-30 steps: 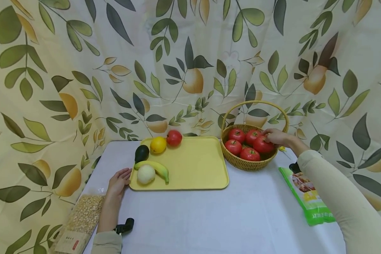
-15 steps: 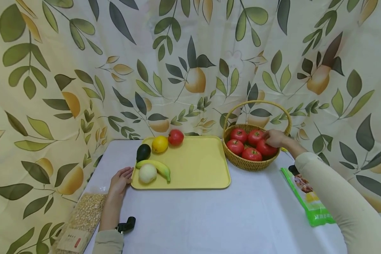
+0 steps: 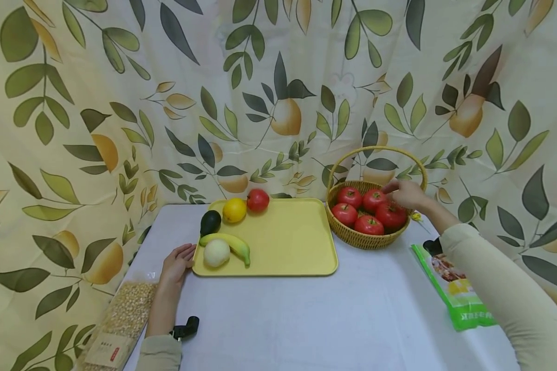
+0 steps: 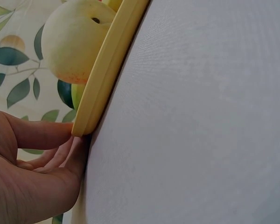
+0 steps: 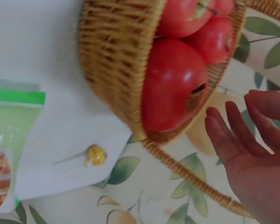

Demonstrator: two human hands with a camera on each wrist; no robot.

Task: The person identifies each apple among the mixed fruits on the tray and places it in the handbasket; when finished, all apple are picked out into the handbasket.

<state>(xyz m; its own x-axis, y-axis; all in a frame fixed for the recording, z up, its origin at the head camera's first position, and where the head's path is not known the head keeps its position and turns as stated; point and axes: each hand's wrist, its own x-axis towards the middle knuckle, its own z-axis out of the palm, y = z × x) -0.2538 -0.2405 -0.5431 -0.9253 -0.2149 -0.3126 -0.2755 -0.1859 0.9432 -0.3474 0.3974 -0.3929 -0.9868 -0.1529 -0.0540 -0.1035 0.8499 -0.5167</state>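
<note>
My left hand (image 3: pixel 175 265) pinches the near-left corner of the yellow tray (image 3: pixel 288 237); in the left wrist view a finger meets the rim and the thumb lies below it. Fingers relaxed and holding nothing, my right hand (image 5: pixel 256 144) hovers at the back right of the wicker basket (image 3: pixel 362 241), under its arched handle. Several red apples fill the basket; the largest apple (image 5: pixel 172 86) sits at the right side, apart from the fingers. On the tray lie a pale peach (image 3: pixel 216 253), a banana (image 3: pixel 234 246), an avocado (image 3: pixel 210 222), a lemon (image 3: pixel 234 210) and a round red fruit (image 3: pixel 258 200).
A clear bag of pale grains (image 3: pixel 127 309) lies at the table's left edge. On the right, a green food packet (image 3: pixel 455 288) is partly under my right forearm. A small yellow item (image 5: pixel 97 155) sits behind the basket, near the patterned curtain (image 3: pixel 278 103).
My right hand held the large apple at the basket's right side; it has let go and lifted slightly back, and that apple stays in the basket. My left hand keeps its place.
</note>
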